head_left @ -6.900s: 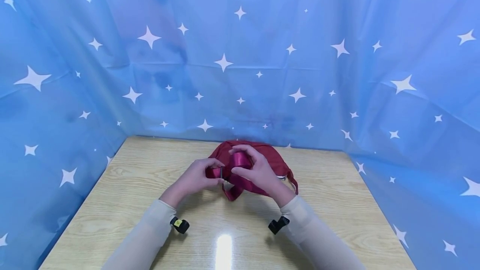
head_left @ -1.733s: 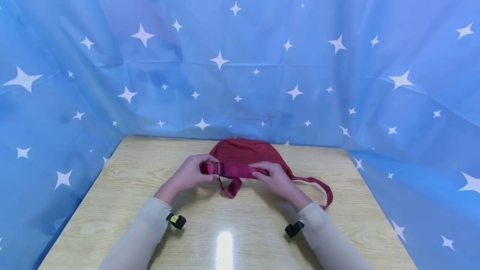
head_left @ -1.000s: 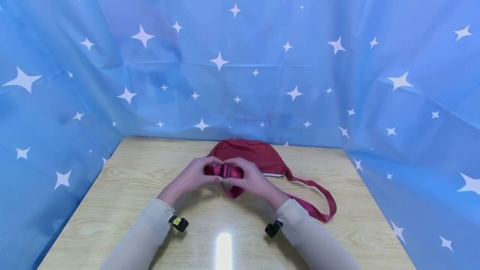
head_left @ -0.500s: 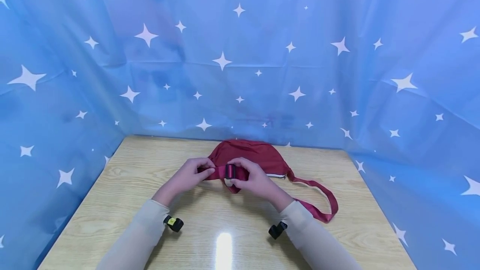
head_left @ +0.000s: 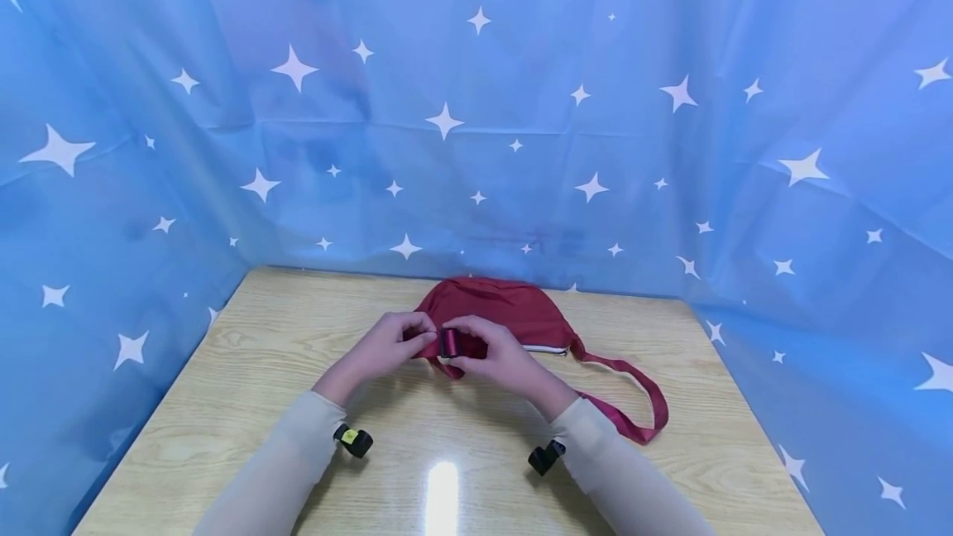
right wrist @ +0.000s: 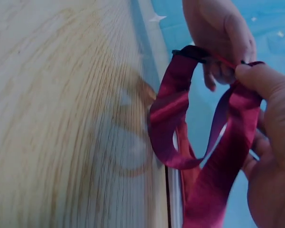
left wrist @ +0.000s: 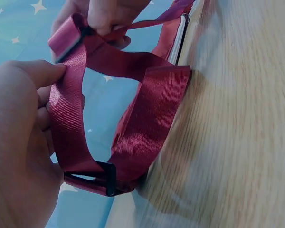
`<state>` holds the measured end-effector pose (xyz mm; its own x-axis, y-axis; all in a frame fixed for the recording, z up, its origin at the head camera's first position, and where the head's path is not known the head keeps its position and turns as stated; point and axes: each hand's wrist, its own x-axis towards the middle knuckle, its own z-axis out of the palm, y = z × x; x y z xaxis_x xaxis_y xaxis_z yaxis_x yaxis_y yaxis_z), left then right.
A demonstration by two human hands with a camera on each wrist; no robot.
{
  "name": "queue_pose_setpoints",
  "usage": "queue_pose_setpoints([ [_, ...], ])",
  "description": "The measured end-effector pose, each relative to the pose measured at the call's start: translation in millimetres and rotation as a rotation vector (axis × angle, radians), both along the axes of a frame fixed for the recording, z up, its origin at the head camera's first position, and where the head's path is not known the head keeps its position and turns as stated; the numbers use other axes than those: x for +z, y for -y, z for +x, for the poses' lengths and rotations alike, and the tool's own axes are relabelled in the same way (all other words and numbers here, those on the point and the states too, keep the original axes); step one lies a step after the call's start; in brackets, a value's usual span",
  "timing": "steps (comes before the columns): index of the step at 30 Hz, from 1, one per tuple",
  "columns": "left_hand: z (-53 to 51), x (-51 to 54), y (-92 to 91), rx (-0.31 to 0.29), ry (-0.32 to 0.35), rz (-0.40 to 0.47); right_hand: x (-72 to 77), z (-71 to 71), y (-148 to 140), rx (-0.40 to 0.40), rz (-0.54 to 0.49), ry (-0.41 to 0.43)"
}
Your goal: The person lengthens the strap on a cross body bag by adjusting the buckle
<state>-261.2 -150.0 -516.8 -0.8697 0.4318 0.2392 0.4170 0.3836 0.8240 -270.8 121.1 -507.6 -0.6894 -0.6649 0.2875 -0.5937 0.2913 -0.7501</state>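
A dark red waist bag [head_left: 495,304] lies at the back of the table, a white-edged zip along its front. My left hand [head_left: 383,351] pinches the bag's red webbing strap [left wrist: 69,109] between thumb and fingers, left of a black slider buckle [head_left: 450,343]. My right hand [head_left: 497,356] grips the strap at that slider from the right, thumb below and fingers above. In the left wrist view the strap curves in a loop, with a second black buckle [left wrist: 111,179] low on it. Fingers partly cover the upper slider.
The strap's far end [head_left: 648,404] lies in a loop on the table to the right of the bag. The wooden table [head_left: 246,354] ends at a blue star-printed curtain [head_left: 476,106] behind and at both sides.
My right hand has come left from along the strap to the slider. The strap loop on the right has spread onto the table. Lately, the slider and both hands have shifted slightly closer together.
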Motion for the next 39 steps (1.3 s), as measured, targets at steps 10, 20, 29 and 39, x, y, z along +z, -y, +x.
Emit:
queue_pose_setpoints([
  [10,0.3,2.7,3.7,0.032,-0.017,-0.058,-4.1,-0.6,6.3,-0.043,-0.034,-0.152],
  [20,-2.7,-11.3,23.7,0.051,-0.018,-0.137,0.2,1.5,2.4,-0.089,-0.058,-0.093],
  [29,-1.4,-2.4,14.5,0.009,-0.037,-0.085,-7.8,0.0,2.5,-0.049,-0.077,-0.046],
  [39,-1.3,3.4,0.0,-0.027,-0.04,-0.035,-13.7,-1.4,10.2,-0.035,-0.089,-0.02],
])
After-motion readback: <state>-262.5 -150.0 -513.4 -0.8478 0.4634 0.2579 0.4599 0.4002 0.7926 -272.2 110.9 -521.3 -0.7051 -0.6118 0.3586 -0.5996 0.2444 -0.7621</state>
